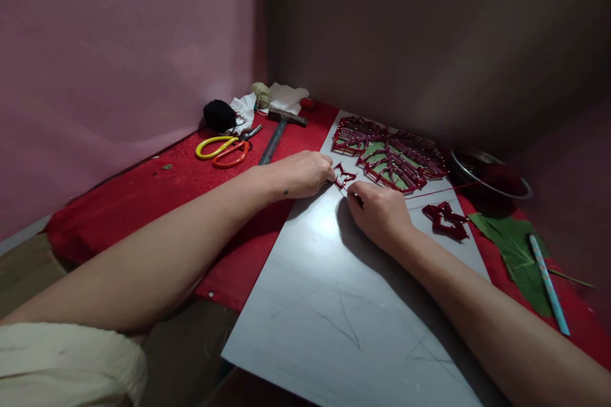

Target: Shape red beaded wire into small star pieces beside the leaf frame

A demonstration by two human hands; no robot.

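Observation:
A grey board [305, 286] lies on the red cloth, with a leaf-shaped pattern of nails and dark red thread [391, 152] at its far end. Between my hands is a small nail shape partly wound with red thread [344, 176]. My left hand [312, 174] is closed at its left edge; whatever the fingers hold is hidden. My right hand [379, 213] is closed in a pinch at its lower right, on red thread that runs off toward the bowl. A finished-looking red thread star [446, 221] sits right of my right hand.
On the red cloth [167, 203] at left are scissors [224, 149], a hammer [277, 133], a black yarn ball [219, 116] and a cream ball [260, 95]. A metal bowl [527, 189], a green leaf [518, 254] and a light blue pen [548, 283] are at right.

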